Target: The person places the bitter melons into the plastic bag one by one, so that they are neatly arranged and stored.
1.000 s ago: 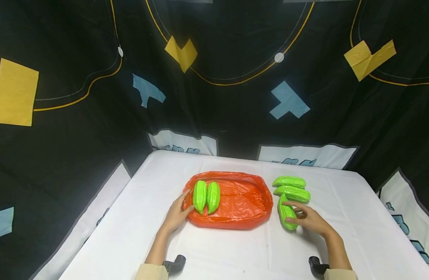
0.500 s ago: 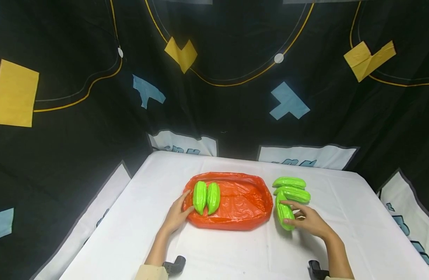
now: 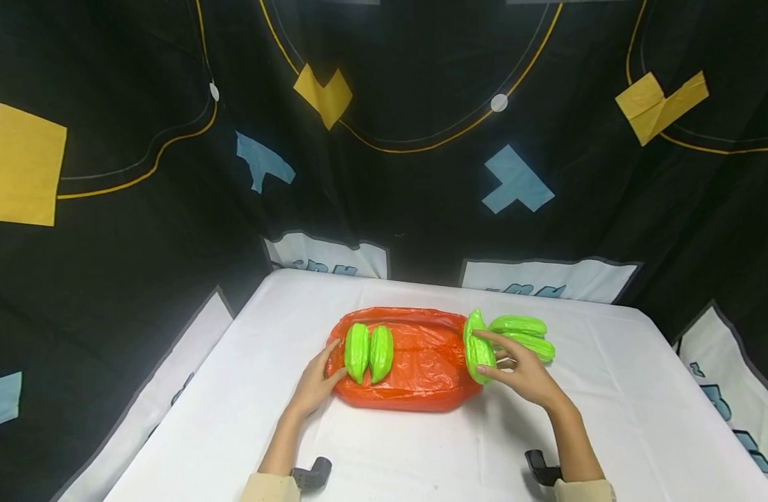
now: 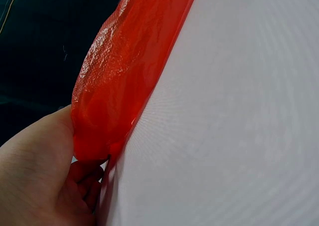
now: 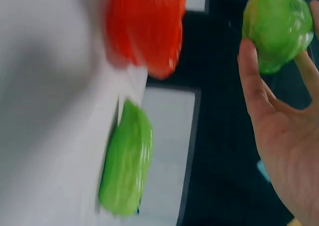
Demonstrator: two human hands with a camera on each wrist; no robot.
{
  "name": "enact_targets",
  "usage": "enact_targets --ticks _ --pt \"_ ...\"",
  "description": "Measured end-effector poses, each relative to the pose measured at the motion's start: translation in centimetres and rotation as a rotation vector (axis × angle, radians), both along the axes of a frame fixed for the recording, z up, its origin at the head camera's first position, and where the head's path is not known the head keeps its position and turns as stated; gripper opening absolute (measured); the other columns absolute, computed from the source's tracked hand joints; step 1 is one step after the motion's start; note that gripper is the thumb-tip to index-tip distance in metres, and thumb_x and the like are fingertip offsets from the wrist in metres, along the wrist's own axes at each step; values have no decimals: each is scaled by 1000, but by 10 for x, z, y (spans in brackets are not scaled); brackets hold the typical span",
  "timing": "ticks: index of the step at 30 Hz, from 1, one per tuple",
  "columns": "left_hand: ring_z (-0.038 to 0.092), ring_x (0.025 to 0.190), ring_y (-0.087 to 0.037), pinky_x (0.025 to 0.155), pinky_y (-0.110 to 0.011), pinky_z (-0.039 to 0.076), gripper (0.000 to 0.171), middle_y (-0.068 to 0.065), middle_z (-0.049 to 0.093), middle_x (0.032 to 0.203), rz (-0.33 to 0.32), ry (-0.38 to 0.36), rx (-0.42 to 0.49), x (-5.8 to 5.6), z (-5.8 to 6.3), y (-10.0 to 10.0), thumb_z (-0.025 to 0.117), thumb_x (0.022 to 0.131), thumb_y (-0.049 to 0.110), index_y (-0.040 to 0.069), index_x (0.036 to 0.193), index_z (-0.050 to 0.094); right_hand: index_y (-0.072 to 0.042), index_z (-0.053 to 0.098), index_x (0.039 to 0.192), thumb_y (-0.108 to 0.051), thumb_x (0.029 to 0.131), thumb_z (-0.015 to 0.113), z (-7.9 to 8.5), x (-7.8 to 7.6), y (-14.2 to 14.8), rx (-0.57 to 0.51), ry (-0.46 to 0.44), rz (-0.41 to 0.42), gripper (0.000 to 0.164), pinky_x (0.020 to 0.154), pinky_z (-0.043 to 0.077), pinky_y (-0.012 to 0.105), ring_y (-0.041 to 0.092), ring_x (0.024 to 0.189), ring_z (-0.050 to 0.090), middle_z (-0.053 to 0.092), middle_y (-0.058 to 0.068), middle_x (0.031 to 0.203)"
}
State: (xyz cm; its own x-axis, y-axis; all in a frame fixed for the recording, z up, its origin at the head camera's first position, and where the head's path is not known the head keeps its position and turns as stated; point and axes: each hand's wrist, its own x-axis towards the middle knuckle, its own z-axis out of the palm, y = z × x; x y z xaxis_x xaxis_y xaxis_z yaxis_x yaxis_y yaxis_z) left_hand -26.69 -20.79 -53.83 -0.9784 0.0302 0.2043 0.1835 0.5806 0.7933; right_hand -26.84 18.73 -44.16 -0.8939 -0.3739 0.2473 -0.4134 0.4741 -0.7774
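A red plastic bag (image 3: 421, 397) lies spread on the table with its rim raised around it. Two green bitter melons, the left one (image 3: 357, 353) and the right one (image 3: 380, 354), lie side by side in its left part. My left hand (image 3: 315, 383) holds the bag's left edge; the left wrist view shows its fingers (image 4: 85, 186) curled by the red plastic. Between thumb and fingers, my right hand (image 3: 522, 369) grips another bitter melon (image 3: 478, 348), raised over the bag's right rim. In the right wrist view, this bitter melon (image 5: 276, 29) is seen end-on.
Right of the bag, two more bitter melons lie on the white table (image 3: 421, 460), the far one (image 3: 518, 324) and the near one (image 3: 534, 346), partly behind my right hand. A black curtain (image 3: 409, 202) with yellow and blue patches hangs behind the table.
My right hand has lifted the bitter melon off the table and carried it left and away from me, to the bag's right rim. The left hand has stayed in place.
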Motion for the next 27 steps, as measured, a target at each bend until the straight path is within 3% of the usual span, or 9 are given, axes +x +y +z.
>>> enact_targets --ticks 5,11,16,27 --pt "28 131 -39 106 -56 19 61 -17 34 144 2 -2 0 1 0 0 61 90 24 15 144 33 -30 51 131 -40 75 74 -8 -12 -28 -32 18 -47 62 74 53 39 28 95 59 51 7 127" --pt "28 131 -39 106 -56 20 61 -17 34 143 0 5 4 1 0 1 61 89 23 15 143 34 -31 50 132 -35 78 73 -13 -17 -66 -42 60 -49 59 79 53 40 25 95 60 52 8 121" --pt "29 130 -40 105 -58 21 61 -19 35 142 0 20 5 0 0 0 61 89 24 14 143 34 -35 49 133 -34 79 73 -22 -23 -89 -24 34 -39 59 78 52 35 23 95 58 49 4 127" --pt "27 132 -38 106 -56 19 61 -17 33 144 2 -18 9 0 -2 0 61 90 23 17 144 33 -22 47 137 -35 83 68 -57 -41 -111 4 -60 38 59 81 50 40 28 101 57 50 7 133"
